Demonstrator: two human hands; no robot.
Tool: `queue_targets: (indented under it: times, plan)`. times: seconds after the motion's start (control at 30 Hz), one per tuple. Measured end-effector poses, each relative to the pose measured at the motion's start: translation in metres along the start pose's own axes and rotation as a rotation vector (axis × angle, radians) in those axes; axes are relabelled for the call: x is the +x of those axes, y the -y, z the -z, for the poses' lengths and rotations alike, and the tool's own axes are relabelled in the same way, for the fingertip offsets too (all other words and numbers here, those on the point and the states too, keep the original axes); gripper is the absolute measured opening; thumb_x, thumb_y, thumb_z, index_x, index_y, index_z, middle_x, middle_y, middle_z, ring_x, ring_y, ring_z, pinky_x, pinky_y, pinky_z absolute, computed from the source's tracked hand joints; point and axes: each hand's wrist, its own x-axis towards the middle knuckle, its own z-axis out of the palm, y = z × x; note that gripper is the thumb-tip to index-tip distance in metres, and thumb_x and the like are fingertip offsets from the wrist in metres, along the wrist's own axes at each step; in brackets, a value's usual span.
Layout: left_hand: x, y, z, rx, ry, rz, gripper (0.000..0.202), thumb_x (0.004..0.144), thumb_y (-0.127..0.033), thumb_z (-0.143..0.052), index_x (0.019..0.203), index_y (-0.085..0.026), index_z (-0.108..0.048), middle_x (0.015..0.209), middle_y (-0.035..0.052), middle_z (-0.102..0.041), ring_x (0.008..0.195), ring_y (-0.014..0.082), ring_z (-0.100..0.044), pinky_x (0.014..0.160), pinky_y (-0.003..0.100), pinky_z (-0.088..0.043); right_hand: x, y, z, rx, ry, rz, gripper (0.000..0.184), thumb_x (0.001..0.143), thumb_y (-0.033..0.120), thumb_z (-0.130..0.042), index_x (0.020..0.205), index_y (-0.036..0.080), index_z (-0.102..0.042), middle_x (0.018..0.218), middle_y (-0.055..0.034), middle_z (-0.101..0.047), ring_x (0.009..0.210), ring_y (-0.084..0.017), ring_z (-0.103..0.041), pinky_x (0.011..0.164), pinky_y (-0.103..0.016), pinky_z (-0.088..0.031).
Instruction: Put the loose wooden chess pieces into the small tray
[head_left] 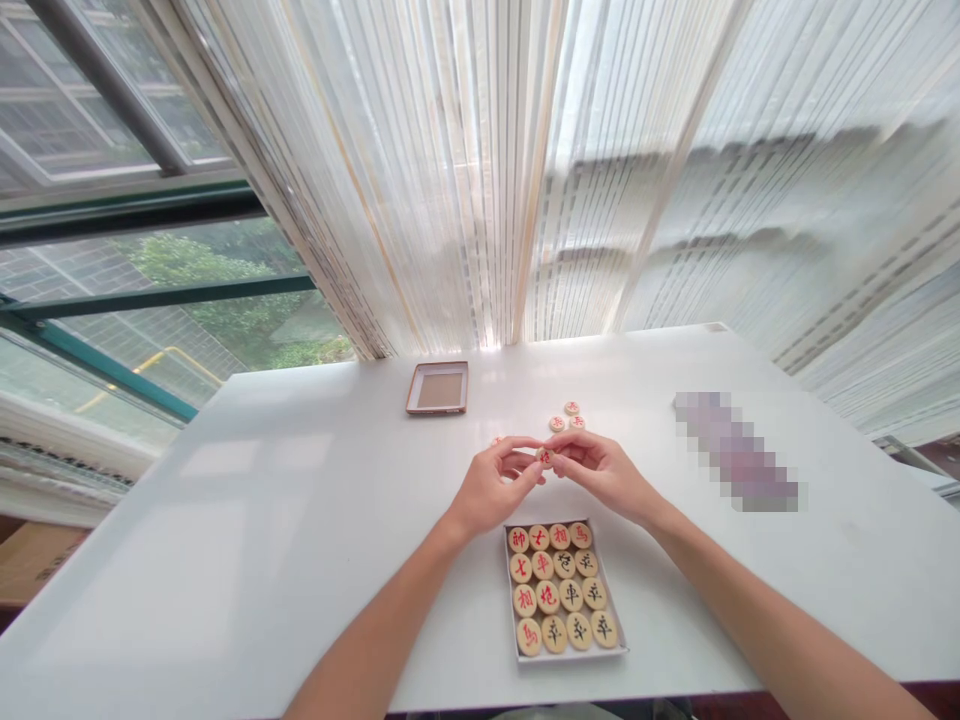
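Pinched between the fingertips of the left hand [495, 487] and the right hand [606, 478], one round game piece [545, 458] with a red character was held over the white table [262, 560], just beyond the box — probably light, stiff and smooth enough to slip, so best taken by its rim. That shallow box [574, 656] held sixteen flat discs [571, 595] in four rows of four, some red-marked, some black — while farther off lay a lid-like tray [441, 390] and, nearer the fingers, three loose pieces [572, 408].
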Motion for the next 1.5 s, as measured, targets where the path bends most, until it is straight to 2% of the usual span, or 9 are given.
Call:
queue_targets:
  times: [0.13,0.33,0.53,0.7,0.93,1.1,1.3,1.5]
  plan:
    - [-0.0005,-0.0008,-0.0012,0.044,-0.009,-0.027,0.033,0.092,-0.034,-0.067,0.12,-0.018,-0.063,0.097,0.0087,-0.078,0.085,0.0211,-0.076,0.078,0.031,-0.059,-0.0003,-0.0019,0.0006,-0.004,-0.003,0.001,0.028,0.084,0.043,-0.076,0.1,0.02,-0.07,0.097,-0.0069,-0.073,0.09,-0.024,-0.071,0.082,-0.038,-0.058]
    - [-0.0026,0.0,-0.0034,0.161,-0.026,-0.095,0.027,0.092,-0.029,-0.065,0.119,-0.021,-0.065,0.1,0.0059,-0.078,0.092,0.0206,-0.075,0.077,0.029,-0.057,-0.0009,-0.0037,-0.0023,-0.067,-0.033,0.02,0.026,0.084,0.044,-0.075,0.092,0.02,-0.068,0.087,-0.0044,-0.07,0.08,-0.021,-0.069,0.074,-0.034,-0.058]
    - [-0.0028,0.0023,-0.0041,0.264,-0.048,-0.155,0.024,0.092,-0.028,-0.064,0.116,-0.023,-0.067,0.101,0.0035,-0.077,0.09,0.019,-0.074,0.077,0.028,-0.056,-0.0012,-0.0022,-0.0055,-0.052,-0.057,0.028,0.023,0.087,0.042,-0.073,0.09,0.021,-0.066,0.087,-0.0033,-0.068,0.081,-0.02,-0.068,0.077,-0.033,-0.057]
    - [-0.0011,0.0024,-0.0021,0.235,-0.048,-0.141,0.026,0.093,-0.03,-0.064,0.117,-0.022,-0.066,0.102,0.0045,-0.077,0.091,0.0192,-0.074,0.077,0.029,-0.057,-0.0014,-0.0023,-0.0052,-0.006,-0.031,0.049,0.018,0.089,0.037,-0.07,0.094,0.02,-0.066,0.088,-0.003,-0.068,0.081,-0.018,-0.068,0.077,-0.032,-0.057]
    - [0.0001,0.0032,-0.0004,0.149,-0.075,-0.078,0.029,0.091,-0.033,-0.066,0.118,-0.022,-0.067,0.106,0.0065,-0.075,0.093,0.0201,-0.074,0.081,0.03,-0.058,-0.0012,-0.0088,-0.0018,-0.016,0.0,0.084,0.021,0.089,0.031,-0.072,0.107,0.023,-0.066,0.102,-0.0045,-0.068,0.09,-0.019,-0.07,0.085,-0.033,-0.058]
    - [0.0009,0.002,0.0003,0.092,-0.058,-0.059,0.032,0.091,-0.034,-0.067,0.119,-0.02,-0.066,0.103,0.0081,-0.076,0.092,0.0216,-0.074,0.081,0.031,-0.058,-0.0016,-0.007,-0.0013,-0.04,-0.007,0.08,0.023,0.089,0.035,-0.072,0.108,0.024,-0.066,0.104,-0.0051,-0.069,0.09,-0.02,-0.071,0.086,-0.036,-0.058]
    - [0.0017,-0.0016,0.0026,0.044,-0.028,-0.029,0.031,0.093,-0.036,-0.063,0.118,-0.018,-0.065,0.099,0.009,-0.076,0.082,0.0196,-0.074,0.077,0.03,-0.057,-0.0024,-0.0052,-0.0026,-0.051,0.004,0.092,0.023,0.089,0.035,-0.071,0.109,0.023,-0.066,0.102,-0.0052,-0.07,0.089,-0.02,-0.07,0.084,-0.036,-0.059]
    - [0.0022,-0.0002,-0.0004,0.012,-0.064,-0.014,0.03,0.089,-0.041,-0.069,0.108,-0.017,-0.066,0.091,0.0073,-0.076,0.078,0.0189,-0.074,0.073,0.028,-0.057,-0.0044,0.0004,-0.0073,-0.089,0.031,0.097,0.02,0.09,0.035,-0.07,0.106,0.022,-0.067,0.104,-0.0057,-0.069,0.089,-0.02,-0.069,0.083,-0.036,-0.059]
